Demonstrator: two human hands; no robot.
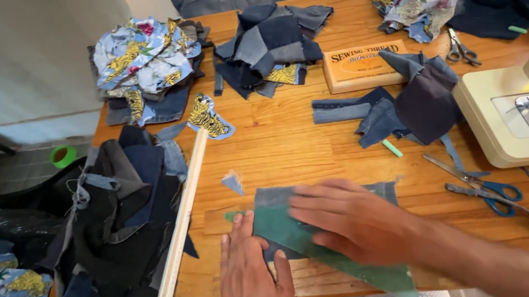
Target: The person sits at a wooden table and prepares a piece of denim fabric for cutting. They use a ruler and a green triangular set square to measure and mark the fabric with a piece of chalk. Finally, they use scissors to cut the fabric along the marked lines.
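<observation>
Directly under both hands: green triangular template (358, 269) on grey denim piece (272, 201), near table edge (291, 145). Long axis runs down-right toward person. Right hand (352, 221) flat on it, fingers spread, gripping nothing. Left hand (249, 273) flat beside left corner, fingers together. Template middle hidden; motion blur.

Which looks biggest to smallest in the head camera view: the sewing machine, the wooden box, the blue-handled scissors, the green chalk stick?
1. Sewing machine, though cut off by the frame edge.
2. Wooden box.
3. Blue-handled scissors; they lie nearer the camera than the box, so this gap is unsure.
4. Green chalk stick, plainly smallest.
</observation>
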